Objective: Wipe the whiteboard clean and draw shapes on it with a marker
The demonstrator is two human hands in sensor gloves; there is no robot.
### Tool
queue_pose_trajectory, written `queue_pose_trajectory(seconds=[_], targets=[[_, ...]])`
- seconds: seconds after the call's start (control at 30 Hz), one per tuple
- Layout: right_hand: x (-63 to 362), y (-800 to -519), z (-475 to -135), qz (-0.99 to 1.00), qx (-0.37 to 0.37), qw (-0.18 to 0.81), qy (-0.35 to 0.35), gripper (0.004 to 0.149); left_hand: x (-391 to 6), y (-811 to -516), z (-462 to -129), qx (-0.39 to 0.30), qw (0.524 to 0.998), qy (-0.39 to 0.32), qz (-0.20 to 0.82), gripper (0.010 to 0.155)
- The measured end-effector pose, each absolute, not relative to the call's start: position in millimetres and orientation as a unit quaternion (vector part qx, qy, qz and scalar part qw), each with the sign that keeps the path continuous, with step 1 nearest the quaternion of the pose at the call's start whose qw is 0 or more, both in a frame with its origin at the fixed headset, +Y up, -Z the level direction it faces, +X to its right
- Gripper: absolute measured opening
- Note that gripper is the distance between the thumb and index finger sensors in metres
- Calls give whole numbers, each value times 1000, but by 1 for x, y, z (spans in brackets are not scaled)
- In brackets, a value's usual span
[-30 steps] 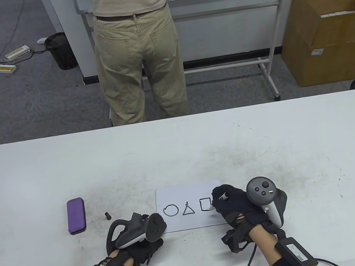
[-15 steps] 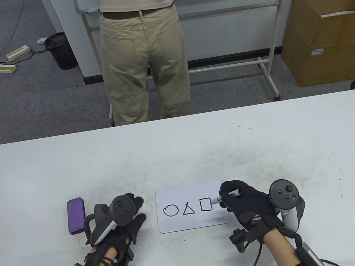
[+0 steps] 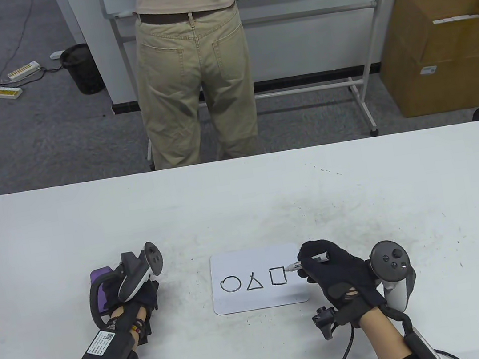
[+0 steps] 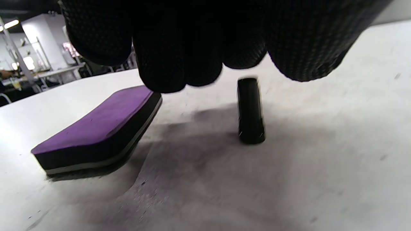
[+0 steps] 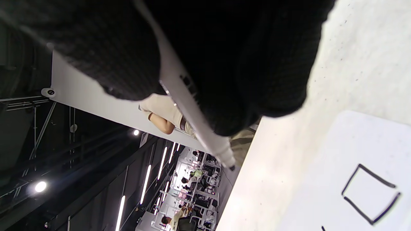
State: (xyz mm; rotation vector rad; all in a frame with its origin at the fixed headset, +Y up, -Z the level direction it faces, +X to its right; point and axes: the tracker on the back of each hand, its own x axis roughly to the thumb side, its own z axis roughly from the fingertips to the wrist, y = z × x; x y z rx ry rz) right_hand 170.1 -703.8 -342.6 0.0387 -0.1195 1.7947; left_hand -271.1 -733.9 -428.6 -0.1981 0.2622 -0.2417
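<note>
A small whiteboard point(image 3: 262, 298) lies on the table with a circle point(image 3: 230, 284), a triangle point(image 3: 253, 282) and a square point(image 3: 277, 276) drawn in black. My right hand point(image 3: 311, 267) pinches the marker point(image 3: 308, 262) at the board's right edge. Its tip points left, just beside the square, and the right wrist view shows the marker point(image 5: 196, 122) raised off the whiteboard point(image 5: 353, 154). My left hand point(image 3: 142, 293) hovers left of the board, partly covering the purple eraser point(image 3: 100, 294). In the left wrist view its fingertips point(image 4: 192, 64) hang just above the black marker cap point(image 4: 250, 112), beside the eraser point(image 4: 99, 128), holding nothing.
The white table point(image 3: 242, 197) carries grey smudges around the board. Beyond its far edge a person point(image 3: 192, 60) stands facing a large whiteboard on a stand point(image 3: 374, 56). A cardboard box point(image 3: 440, 46) and a black bin point(image 3: 81, 68) sit on the floor.
My left hand left the board's left edge and went left, over the cap and eraser. My right hand drew back to the right with the marker after closing the square.
</note>
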Motion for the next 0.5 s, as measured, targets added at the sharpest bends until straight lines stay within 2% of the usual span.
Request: queue_pose_trajectory(seconds=[0.13,0.23,0.4,0.5], targets=[[169,-703,-342,779,17,624,-50,46,-268,-743,-431,-81,975,129,-162,43],[169,-703,-342,781,18,622,-50,46,-266,-741,-430,-68,976,124,-166,42],[167,-705,-340,763,15,644,-49,46,-260,-717,-416,-20,993,104,-51,42],[164,-708,-338,741,7,670,-53,46,-254,-702,-405,-31,992,114,48,42]])
